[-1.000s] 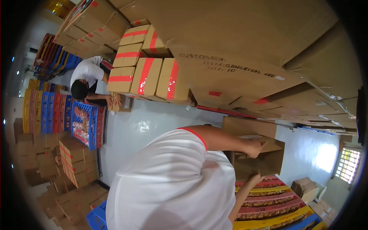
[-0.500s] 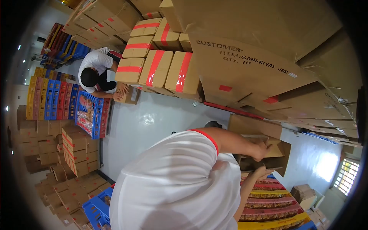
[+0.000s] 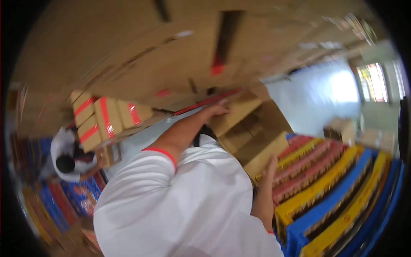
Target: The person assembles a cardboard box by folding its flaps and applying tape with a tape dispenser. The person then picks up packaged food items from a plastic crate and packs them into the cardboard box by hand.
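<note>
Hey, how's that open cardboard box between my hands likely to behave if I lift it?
The open cardboard box is probably light for its size, as only bare cardboard shows inside. Its straight walls suggest moderate stiffness, but the open flap may bend. Its boxy shape makes rolling unlikely.

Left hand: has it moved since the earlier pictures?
Yes. The left hand has moved toward the red strip below the large cartons, and now appears close to it.

Matt cardboard box [image 3: 257,143], shiny tape [image 3: 104,115], cloth shirt [image 3: 205,184], plastic crates [image 3: 317,182], smooth glossy floor [image 3: 310,100]
</note>
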### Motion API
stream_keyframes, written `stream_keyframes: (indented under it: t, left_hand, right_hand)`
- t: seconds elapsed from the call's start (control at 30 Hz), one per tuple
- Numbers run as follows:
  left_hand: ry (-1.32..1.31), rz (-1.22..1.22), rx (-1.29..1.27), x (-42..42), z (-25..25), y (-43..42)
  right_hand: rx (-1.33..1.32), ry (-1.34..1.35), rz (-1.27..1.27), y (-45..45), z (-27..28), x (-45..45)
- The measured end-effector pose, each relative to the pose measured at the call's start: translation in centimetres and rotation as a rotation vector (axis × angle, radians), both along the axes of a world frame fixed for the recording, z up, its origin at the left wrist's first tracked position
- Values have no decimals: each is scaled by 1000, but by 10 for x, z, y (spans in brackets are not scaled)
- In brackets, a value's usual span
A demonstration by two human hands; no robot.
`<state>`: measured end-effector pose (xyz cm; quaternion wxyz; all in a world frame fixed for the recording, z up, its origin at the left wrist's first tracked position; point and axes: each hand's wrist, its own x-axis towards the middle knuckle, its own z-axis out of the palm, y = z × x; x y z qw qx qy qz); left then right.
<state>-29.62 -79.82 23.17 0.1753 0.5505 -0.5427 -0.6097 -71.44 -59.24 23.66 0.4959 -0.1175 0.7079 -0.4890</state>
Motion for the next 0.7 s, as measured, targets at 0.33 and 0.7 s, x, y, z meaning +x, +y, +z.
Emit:
stream_keyframes:
  t: [0.33,0.7]
  left_hand:
    - [-457,-241,-107,-111,49,-13]
    - [-4,-620,-141,-91,54,-61]
  right_hand:
    - [461,949,219,-51,70,89]
    - [-59,386,360,-23,2,19]
